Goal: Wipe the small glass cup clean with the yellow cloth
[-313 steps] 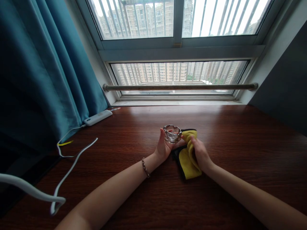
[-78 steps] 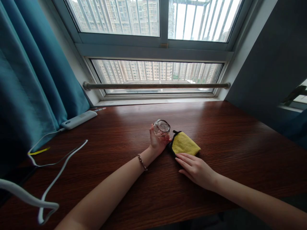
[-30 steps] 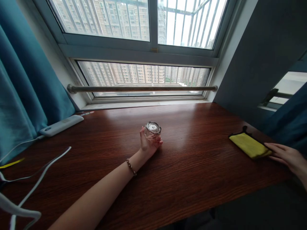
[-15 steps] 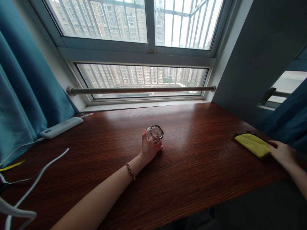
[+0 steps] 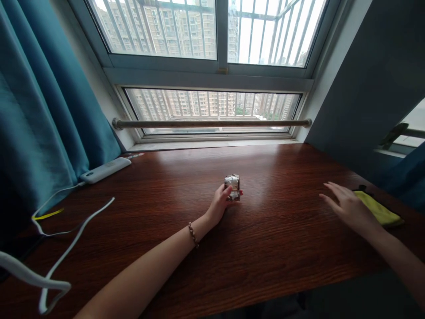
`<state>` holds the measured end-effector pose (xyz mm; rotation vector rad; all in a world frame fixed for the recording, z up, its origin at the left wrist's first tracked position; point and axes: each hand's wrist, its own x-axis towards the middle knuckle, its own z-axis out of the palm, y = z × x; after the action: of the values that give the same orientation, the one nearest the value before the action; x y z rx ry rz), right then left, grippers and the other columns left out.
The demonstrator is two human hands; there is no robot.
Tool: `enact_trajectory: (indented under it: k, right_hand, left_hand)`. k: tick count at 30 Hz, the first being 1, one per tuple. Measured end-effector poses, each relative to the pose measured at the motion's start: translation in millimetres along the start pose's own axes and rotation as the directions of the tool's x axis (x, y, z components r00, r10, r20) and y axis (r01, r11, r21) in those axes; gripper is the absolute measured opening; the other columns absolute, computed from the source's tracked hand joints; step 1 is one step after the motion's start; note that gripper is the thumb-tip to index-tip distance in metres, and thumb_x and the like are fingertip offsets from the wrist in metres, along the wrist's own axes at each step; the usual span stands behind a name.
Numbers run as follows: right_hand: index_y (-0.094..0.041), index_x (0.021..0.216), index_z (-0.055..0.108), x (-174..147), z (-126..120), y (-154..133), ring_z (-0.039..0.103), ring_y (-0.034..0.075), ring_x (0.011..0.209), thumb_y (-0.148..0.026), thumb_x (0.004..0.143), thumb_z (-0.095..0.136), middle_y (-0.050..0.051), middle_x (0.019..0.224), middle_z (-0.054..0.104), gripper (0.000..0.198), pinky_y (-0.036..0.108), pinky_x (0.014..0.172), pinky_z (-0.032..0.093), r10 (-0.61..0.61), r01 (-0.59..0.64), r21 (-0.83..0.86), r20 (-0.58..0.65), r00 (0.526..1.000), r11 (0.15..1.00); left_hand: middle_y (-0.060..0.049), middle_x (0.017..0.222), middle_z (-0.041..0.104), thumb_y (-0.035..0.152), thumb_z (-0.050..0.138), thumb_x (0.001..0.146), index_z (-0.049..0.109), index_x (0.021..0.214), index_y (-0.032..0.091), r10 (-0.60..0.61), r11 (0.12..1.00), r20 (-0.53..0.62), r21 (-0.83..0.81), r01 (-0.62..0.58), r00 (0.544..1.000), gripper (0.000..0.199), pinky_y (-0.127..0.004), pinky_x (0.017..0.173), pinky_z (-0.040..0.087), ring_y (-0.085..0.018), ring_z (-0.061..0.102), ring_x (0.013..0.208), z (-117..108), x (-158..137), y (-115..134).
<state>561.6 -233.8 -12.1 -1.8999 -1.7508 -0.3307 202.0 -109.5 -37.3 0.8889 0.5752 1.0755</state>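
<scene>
My left hand (image 5: 219,201), with a beaded bracelet at the wrist, is closed around a small clear glass cup (image 5: 233,187) over the middle of the table. The cup has a shiny, faceted look, and fingertips show at its far side. To the right, my right hand (image 5: 352,209) is held over the table with fingers stretched out and holding nothing. It is nearest to a yellow cloth (image 5: 381,210) with a dark edge, and hides part of it.
The dark red wooden table (image 5: 265,248) runs back to a barred window. White cables (image 5: 78,237) curl at the left beside a white power strip (image 5: 106,170) and a yellow strip (image 5: 48,214). A blue curtain (image 5: 49,110) hangs at the left.
My right hand has let go of the yellow cloth and moved left, its fingers now spread. In my left hand the cup has turned, its round mouth no longer facing me. The view has shifted slightly.
</scene>
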Motion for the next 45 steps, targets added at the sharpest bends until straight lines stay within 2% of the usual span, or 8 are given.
enact_trajectory:
  k: [4,7,9,17,23,29,38,45]
  right_hand:
    - [-0.02,0.129,0.042,5.3,11.4,-98.2,0.051,0.023,0.114,-0.036,0.088,0.049,0.008,0.126,0.053,0.045,0.035,0.098,0.042,-0.227,0.207,0.182,0.096,0.969,0.961]
    - [-0.016,0.14,0.024,6.2,28.3,-154.3,0.036,0.026,0.127,-0.025,0.083,0.058,0.013,0.139,0.037,0.066,0.041,0.106,0.034,-0.432,0.38,0.355,0.079,0.898,0.854]
    - [-0.016,0.142,0.017,6.4,44.3,-177.4,0.031,0.028,0.13,-0.021,0.076,0.066,0.015,0.142,0.031,0.082,0.042,0.106,0.034,-0.477,0.415,0.381,0.08,0.875,0.826]
    - [-0.007,0.14,0.015,9.7,95.2,-210.3,0.027,0.035,0.128,-0.009,0.066,0.065,0.025,0.139,0.027,0.089,0.05,0.102,0.034,-0.33,0.305,0.337,0.021,0.944,0.891]
    - [-0.007,0.135,0.029,19.1,94.6,-209.3,0.042,0.032,0.113,-0.012,0.067,0.063,0.02,0.127,0.041,0.077,0.044,0.096,0.041,-0.228,0.218,0.29,0.001,0.974,0.932]
    - [-0.007,0.135,0.031,40.8,86.8,-167.1,0.047,0.029,0.104,-0.043,0.066,0.073,0.016,0.116,0.049,0.089,0.037,0.093,0.042,-0.077,0.083,0.202,-0.04,0.996,0.976]
    - [0.005,0.13,0.032,100.8,84.2,21.1,0.046,0.039,0.103,-0.04,0.058,0.078,0.029,0.111,0.049,0.097,0.045,0.087,0.035,0.308,-0.315,-0.058,-0.108,0.945,0.947]
    - [-0.01,0.13,0.032,104.0,66.9,119.5,0.047,0.029,0.106,-0.047,0.072,0.067,0.017,0.12,0.046,0.077,0.041,0.088,0.036,0.505,-0.515,-0.174,-0.1,0.857,0.84]
  left_hand:
    - [-0.006,0.101,0.063,0.002,0.08,0.04,0.058,0.108,0.018,0.194,0.973,-0.047,0.14,-0.186,0.98,0.073,-0.021,0.083,0.043,-0.018,0.057,0.096,5.3,-6.4,-4.9]
    - [-0.008,0.106,0.061,-0.002,0.079,0.036,0.055,0.114,0.018,0.245,0.946,-0.012,0.221,-0.236,0.969,0.084,-0.024,0.088,0.042,-0.02,0.056,0.101,8.6,-10.8,-7.3]
    - [-0.009,0.105,0.061,0.0,0.08,0.037,0.053,0.116,0.018,0.259,0.929,0.01,0.272,-0.252,0.966,0.085,-0.027,0.088,0.043,-0.021,0.057,0.1,10.1,-12.0,-8.4]
    - [-0.011,0.107,0.058,0.021,0.079,0.055,0.05,0.111,0.015,0.297,0.832,0.015,0.486,-0.267,0.955,0.063,-0.036,0.092,0.041,-0.024,0.055,0.102,7.0,-9.7,-21.5]
    - [-0.015,0.132,0.043,0.03,0.073,0.065,0.029,0.132,0.015,0.302,0.714,0.182,0.607,-0.349,0.936,0.082,-0.04,0.106,0.031,-0.025,0.042,0.123,2.2,-11.6,-25.6]
    - [-0.015,0.147,0.021,0.037,0.066,0.073,0.014,0.141,0.017,0.246,0.523,0.389,0.718,-0.459,0.888,0.088,-0.047,0.112,0.017,-0.027,0.02,0.136,4.8,-20.9,-14.4]
    - [-0.014,0.147,0.022,0.033,0.061,0.077,0.016,0.14,0.019,0.254,0.247,0.672,0.65,-0.719,0.695,0.078,-0.047,0.112,0.02,-0.026,0.011,0.138,5.9,-21.6,-11.5]
    - [-0.017,0.145,0.024,0.034,0.059,0.079,0.022,0.138,0.016,0.224,0.143,0.753,0.602,-0.785,0.619,0.073,-0.051,0.11,0.022,-0.029,0.011,0.138,7.2,-22.1,-10.9]
